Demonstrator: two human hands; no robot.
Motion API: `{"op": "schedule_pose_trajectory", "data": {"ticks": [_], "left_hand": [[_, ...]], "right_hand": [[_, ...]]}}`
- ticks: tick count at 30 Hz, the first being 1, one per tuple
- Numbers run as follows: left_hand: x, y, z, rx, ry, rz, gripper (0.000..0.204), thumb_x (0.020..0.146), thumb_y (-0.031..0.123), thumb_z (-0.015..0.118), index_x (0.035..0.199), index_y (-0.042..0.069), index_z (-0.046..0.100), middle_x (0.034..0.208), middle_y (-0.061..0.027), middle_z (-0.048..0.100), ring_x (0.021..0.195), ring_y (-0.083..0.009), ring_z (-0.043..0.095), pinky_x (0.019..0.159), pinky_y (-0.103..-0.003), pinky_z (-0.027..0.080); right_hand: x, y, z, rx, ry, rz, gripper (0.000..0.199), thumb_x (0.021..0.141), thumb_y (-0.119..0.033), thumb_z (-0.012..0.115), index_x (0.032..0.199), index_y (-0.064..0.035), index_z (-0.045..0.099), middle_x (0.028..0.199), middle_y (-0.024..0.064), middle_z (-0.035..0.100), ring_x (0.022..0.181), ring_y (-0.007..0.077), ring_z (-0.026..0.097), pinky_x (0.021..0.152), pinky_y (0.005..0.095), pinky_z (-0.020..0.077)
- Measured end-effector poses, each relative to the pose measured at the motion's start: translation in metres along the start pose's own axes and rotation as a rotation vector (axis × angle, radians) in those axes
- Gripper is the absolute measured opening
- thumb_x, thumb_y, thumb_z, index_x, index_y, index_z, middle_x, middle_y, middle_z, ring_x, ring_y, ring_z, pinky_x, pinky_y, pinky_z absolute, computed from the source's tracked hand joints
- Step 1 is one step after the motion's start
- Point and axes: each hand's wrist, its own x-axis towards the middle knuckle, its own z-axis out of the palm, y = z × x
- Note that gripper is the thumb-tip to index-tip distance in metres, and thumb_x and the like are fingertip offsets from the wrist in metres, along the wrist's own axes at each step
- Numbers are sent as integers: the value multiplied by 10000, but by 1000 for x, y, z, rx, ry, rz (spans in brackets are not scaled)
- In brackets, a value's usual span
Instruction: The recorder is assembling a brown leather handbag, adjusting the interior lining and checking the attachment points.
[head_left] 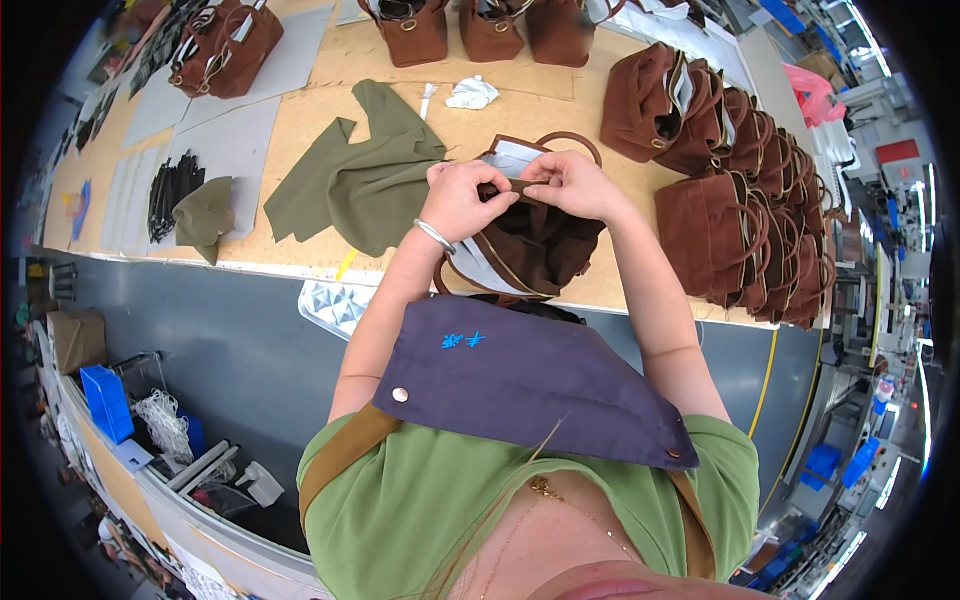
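A brown handbag (548,245) lies opened at the table's near edge, its dark lining and a pale inner panel showing. Both my hands meet over its mouth. My left hand (468,200), with a bangle at the wrist, pinches the dark brown edge of the bag from the left. From the right, my right hand (572,187) grips the same edge between thumb and fingers, close to the left fingertips. One rounded handle (585,143) stands up beyond my right hand. What lies inside the bag is mostly in shadow.
Olive green cloth (365,180) spreads just left of the bag. Several finished-looking brown handbags (715,240) crowd the table's right side, and more handbags (415,38) stand along the back. Black strips (172,195) lie at the left. A crumpled white piece (472,93) sits beyond my hands.
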Motion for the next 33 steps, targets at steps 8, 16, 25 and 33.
{"op": "schedule_pose_trajectory", "data": {"ticks": [8, 16, 25, 33], "left_hand": [[12, -14, -10, -20, -214, -93, 121, 869, 117, 666, 945, 23, 667, 836, -39, 667, 791, -100, 613, 777, -261, 487], [16, -10, -13, -29, -208, -85, 129, 891, 193, 655, 947, 80, 680, 777, -3, 646, 751, -96, 585, 772, -258, 458], [29, -15, -16, -96, -298, -136, 109, 884, 183, 655, 931, 86, 675, 775, -2, 640, 718, -83, 553, 724, -255, 452], [22, -2, -11, 129, -14, 96, 72, 854, 113, 629, 883, 165, 670, 816, 3, 596, 790, -135, 576, 893, -313, 306]], "right_hand": [[11, 9, -5, 162, -114, 45, 175, 851, -39, 698, 1015, 4, 655, 882, -3, 661, 773, 58, 597, 697, 212, 490], [8, 1, -11, 192, -188, 75, 149, 869, -120, 687, 989, -32, 686, 832, -27, 650, 723, 47, 563, 653, 211, 460], [17, 4, -10, 235, -62, 159, 178, 910, -193, 636, 939, -28, 695, 765, -41, 620, 614, 40, 514, 562, 202, 431], [17, 4, -12, 212, -53, 172, 167, 898, -179, 626, 937, -31, 694, 747, -47, 607, 584, 42, 505, 539, 201, 415]]}}
